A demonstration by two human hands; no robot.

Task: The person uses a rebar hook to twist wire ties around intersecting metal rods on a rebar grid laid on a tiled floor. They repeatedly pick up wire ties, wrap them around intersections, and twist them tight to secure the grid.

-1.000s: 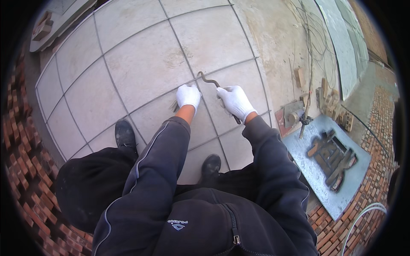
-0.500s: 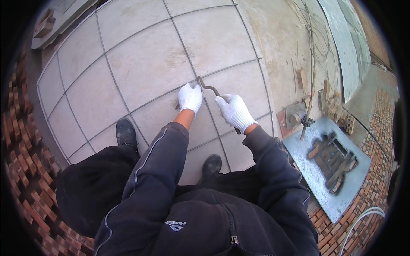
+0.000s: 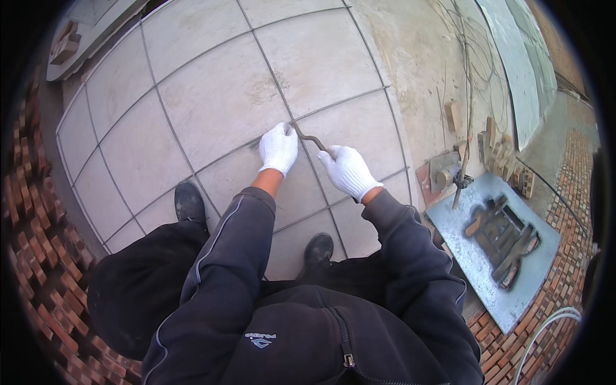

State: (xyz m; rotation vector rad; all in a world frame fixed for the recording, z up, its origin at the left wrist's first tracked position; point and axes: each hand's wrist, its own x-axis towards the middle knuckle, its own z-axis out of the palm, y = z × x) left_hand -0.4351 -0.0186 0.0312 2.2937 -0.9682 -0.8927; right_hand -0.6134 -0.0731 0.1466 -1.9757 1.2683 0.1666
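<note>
A grid of thin steel bars point(image 3: 267, 62) lies over a pale flat surface in front of me. Both hands wear white knitted gloves. At a bar crossing, my left hand point(image 3: 279, 151) is closed, with the dark ends of thin tie wires point(image 3: 254, 145) poking out at its left side. My right hand point(image 3: 351, 172) grips a bent metal tying hook point(image 3: 312, 138) from the right. The hook's tip reaches the crossing beside my left fingers, which partly hide it; the hook's handle is hidden in my right glove.
My boots point(image 3: 190, 201) stand within the bar grid. To the right lies a metal sheet point(image 3: 459, 240) with dark steel pieces point(image 3: 504, 240) on it. Loose bricks point(image 3: 454, 117), an upright pole point(image 3: 470, 96) and coiled wire stand beyond. Brick paving point(image 3: 48, 256) borders the left.
The hook's tip and my left hand have shifted slightly left. My right hand has moved a little left and down, its wrist turned, and the handle end below it no longer shows.
</note>
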